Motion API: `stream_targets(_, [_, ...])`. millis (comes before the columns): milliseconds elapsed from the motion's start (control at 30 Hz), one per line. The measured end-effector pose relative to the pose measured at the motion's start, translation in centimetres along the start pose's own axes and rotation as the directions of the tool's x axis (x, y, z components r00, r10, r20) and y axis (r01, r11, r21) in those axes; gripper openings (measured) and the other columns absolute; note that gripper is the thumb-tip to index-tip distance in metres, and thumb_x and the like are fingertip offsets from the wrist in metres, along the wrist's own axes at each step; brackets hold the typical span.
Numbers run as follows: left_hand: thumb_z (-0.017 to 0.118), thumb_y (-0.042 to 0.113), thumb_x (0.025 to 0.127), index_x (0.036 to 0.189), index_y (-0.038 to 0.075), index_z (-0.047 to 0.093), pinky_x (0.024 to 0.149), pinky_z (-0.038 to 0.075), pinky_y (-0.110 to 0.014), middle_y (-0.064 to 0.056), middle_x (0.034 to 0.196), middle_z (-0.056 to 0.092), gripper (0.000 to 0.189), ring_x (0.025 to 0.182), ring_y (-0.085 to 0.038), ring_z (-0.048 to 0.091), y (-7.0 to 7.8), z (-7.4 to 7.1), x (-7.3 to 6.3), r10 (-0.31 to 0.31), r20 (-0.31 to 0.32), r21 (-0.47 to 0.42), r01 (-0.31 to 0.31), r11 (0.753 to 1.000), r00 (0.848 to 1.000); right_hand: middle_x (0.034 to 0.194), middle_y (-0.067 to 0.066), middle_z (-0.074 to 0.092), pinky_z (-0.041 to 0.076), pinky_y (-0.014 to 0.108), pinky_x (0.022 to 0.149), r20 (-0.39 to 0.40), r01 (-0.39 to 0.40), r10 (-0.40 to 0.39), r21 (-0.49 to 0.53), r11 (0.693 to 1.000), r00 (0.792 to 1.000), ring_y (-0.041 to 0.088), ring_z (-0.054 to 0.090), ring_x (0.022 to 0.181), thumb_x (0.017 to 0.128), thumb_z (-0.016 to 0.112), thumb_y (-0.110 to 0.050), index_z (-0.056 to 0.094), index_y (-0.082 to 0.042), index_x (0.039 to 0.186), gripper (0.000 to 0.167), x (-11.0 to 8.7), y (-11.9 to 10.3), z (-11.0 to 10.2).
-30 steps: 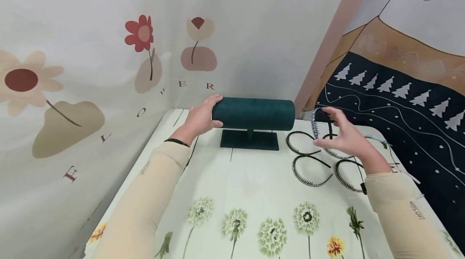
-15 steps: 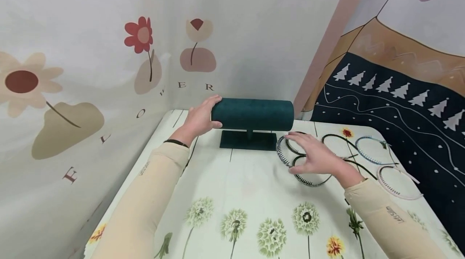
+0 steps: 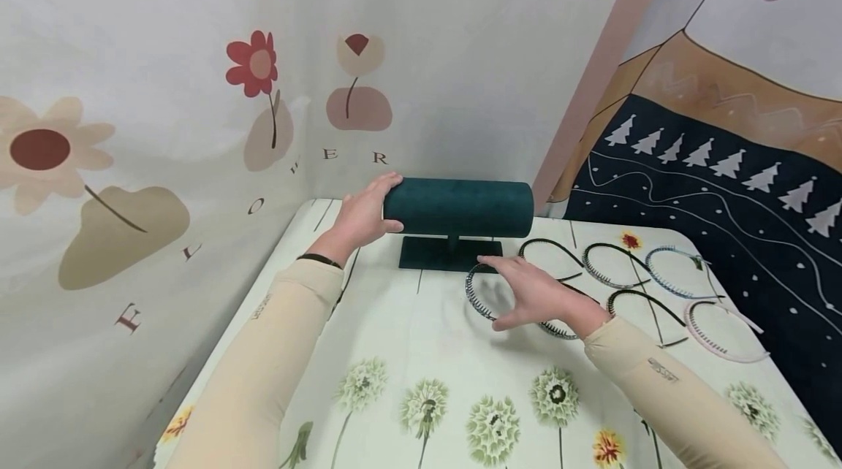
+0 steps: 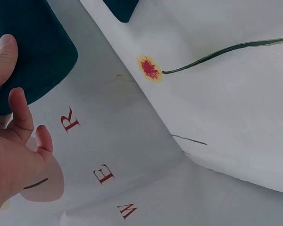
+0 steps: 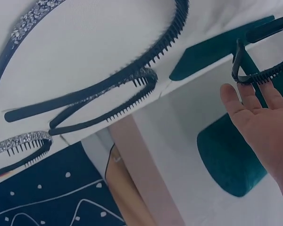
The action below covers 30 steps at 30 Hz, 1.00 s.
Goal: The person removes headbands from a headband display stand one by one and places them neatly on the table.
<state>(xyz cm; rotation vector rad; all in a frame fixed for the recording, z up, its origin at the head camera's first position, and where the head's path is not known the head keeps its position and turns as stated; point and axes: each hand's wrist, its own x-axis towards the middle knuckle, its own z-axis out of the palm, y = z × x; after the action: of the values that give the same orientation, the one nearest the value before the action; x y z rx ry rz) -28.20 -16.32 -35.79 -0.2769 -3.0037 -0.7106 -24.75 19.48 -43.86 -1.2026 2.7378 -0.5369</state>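
A dark green velvety display stand [image 3: 463,207] has a horizontal roll above a flat base [image 3: 421,253]. My left hand [image 3: 362,217] holds the left end of the roll, thumb at the front; the left wrist view shows the hand [image 4: 14,157] against the green end. My right hand [image 3: 536,295] pinches a dark toothed headband [image 3: 475,301] with a sparkly outer side, above the table in front of the base's right part. In the right wrist view, the fingertips of the right hand [image 5: 269,122] touch the toothed headband [image 5: 273,71], which is cut off by the frame edge.
To the right lie several more headbands: black ones [image 3: 592,250], a blue one [image 3: 658,279] and a pink one [image 3: 704,337]. Under them is a white flower-printed tablecloth [image 3: 421,337]. Printed curtains [image 3: 460,89] stand behind the table and to the left.
My right hand has carried the headband left and down, from above the other headbands to in front of the stand's base. The left hand has stayed on the roll.
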Motion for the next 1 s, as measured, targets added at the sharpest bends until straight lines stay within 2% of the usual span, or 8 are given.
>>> stream_targets(333, [0.083, 0.029, 0.095, 0.171, 0.023, 0.026, 0.13, 0.018, -0.071, 0.0, 0.181, 0.021, 0.095, 0.164, -0.031, 0.029, 0.0, -0.1, -0.1, 0.0, 0.005, 0.001, 0.0, 1.0, 1.0, 0.165, 0.006, 0.048, 0.047, 0.059, 0.118, 0.118, -0.054, 0.058, -0.038, 0.998, 0.991, 0.037, 0.05, 0.146, 0.067, 0.101, -0.046, 0.028, -0.018, 0.17, 0.129, 1.5, 0.0, 1.7])
stream_targets(500, [0.083, 0.029, 0.096, 0.171, 0.024, 0.025, 0.13, 0.017, -0.072, 0.0, 0.181, 0.02, 0.095, 0.164, -0.031, 0.029, 0.0, 0.0, -0.1, 0.001, 0.006, -0.006, -0.001, 1.0, 1.0, 0.165, 0.01, 0.047, 0.047, 0.058, 0.118, 0.182, -0.067, 0.079, -0.069, 0.995, 0.98, 0.039, 0.046, 0.148, 0.066, 0.101, -0.047, 0.024, -0.018, 0.171, 0.133, 2.1, -0.6, 2.1])
stream_targets(700, [0.083, 0.029, 0.096, 0.171, 0.024, 0.025, 0.131, 0.017, -0.071, 0.0, 0.181, 0.02, 0.095, 0.164, -0.031, 0.03, -0.1, 0.1, 0.0, 0.003, -0.001, -0.009, -0.003, 1.0, 1.0, 0.167, 0.01, 0.047, 0.045, 0.057, 0.12, 0.212, -0.07, 0.092, -0.108, 0.992, 0.973, 0.041, 0.046, 0.149, 0.068, 0.1, -0.044, 0.021, -0.018, 0.172, 0.133, 2.5, -0.8, 2.3])
stream_targets(1000, [0.083, 0.029, 0.096, 0.171, 0.024, 0.025, 0.131, 0.017, -0.071, 0.0, 0.181, 0.02, 0.095, 0.164, -0.031, 0.03, -0.2, 0.2, 0.0, 0.003, 0.002, -0.01, -0.003, 1.0, 1.0, 0.164, 0.011, 0.049, 0.047, 0.059, 0.117, 0.246, -0.119, 0.13, -0.06, 0.991, 0.96, 0.041, 0.049, 0.147, 0.066, 0.102, -0.044, 0.017, -0.02, 0.172, 0.138, 2.6, 0.1, 2.6])
